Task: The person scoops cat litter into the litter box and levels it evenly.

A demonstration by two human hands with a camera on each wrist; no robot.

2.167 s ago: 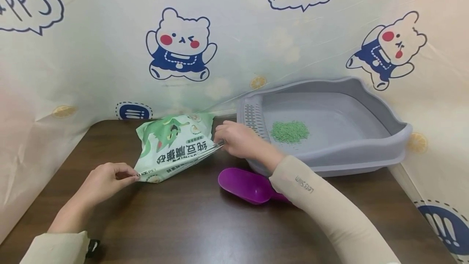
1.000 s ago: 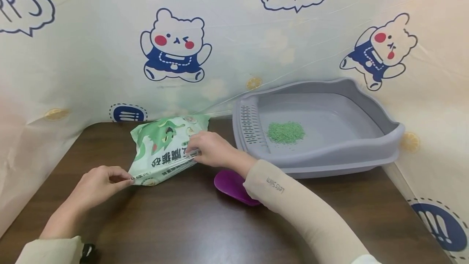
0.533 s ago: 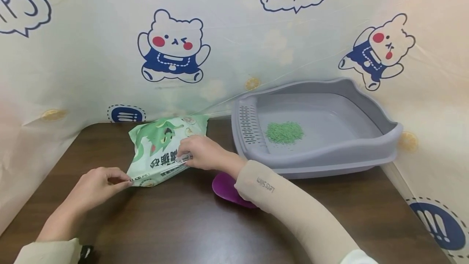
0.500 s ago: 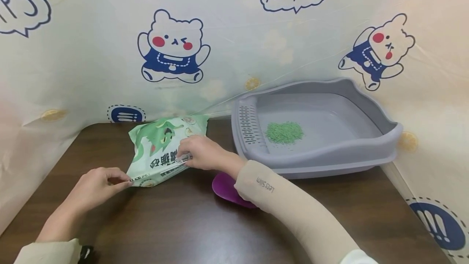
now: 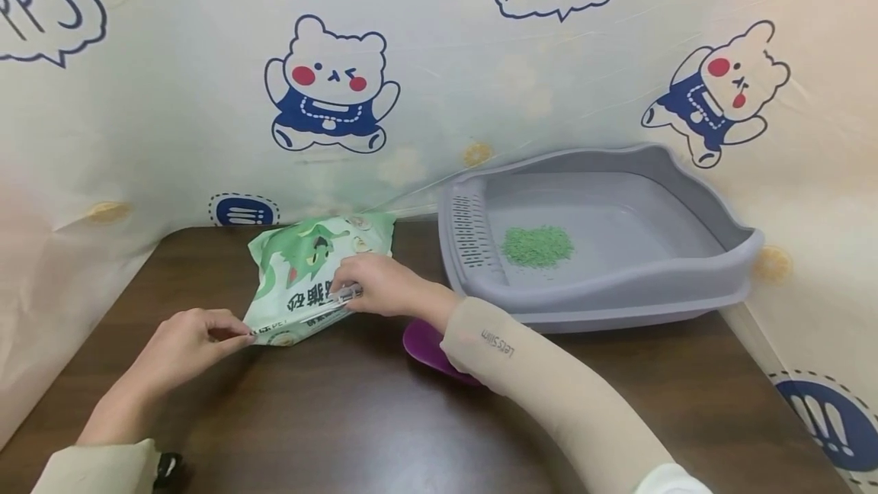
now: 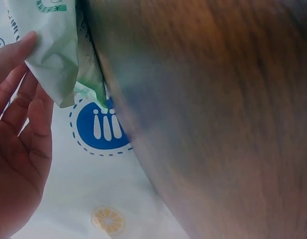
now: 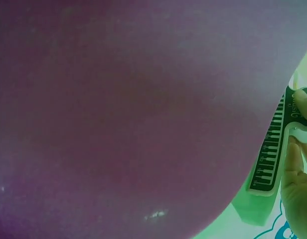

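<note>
Pinching litter bag (image 5: 302,265) edge, both hands, right hand (image 5: 373,286) slid leftward, left hand (image 5: 185,341) unmoved.

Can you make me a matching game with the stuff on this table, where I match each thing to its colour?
Things:
1. litter bag
2. litter box
3. scoop
4. table

Colours:
A. purple
B. dark brown
C. green and white
D. grey

Pairs: 1-C, 2-D, 3-A, 4-B
</note>
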